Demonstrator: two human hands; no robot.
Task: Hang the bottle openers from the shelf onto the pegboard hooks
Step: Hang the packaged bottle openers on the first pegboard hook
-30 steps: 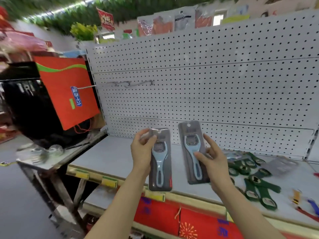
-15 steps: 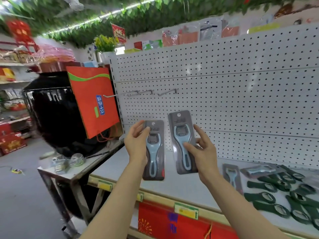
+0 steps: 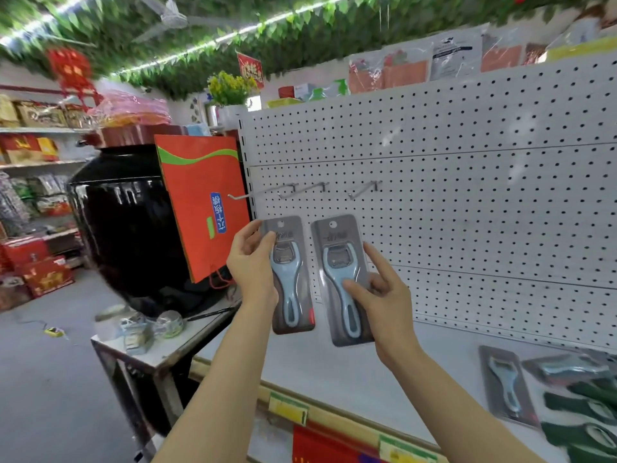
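The left hand (image 3: 252,265) pinches a carded pale-blue bottle opener (image 3: 289,275) near its top edge, held upright. The right hand (image 3: 384,295) grips a second carded opener (image 3: 344,279) just beside it, thumb pressed on the handle. Both cards sit in front of the white pegboard (image 3: 467,202), below 3 bare metal hooks (image 3: 310,190). On the shelf (image 3: 367,372) at the right lie another carded opener (image 3: 507,385) and dark green openers (image 3: 581,426). A red bag (image 3: 200,202) hangs at the left.

Grey shelf (image 3: 350,372) with packaged bottle openers (image 3: 505,385) at right end.
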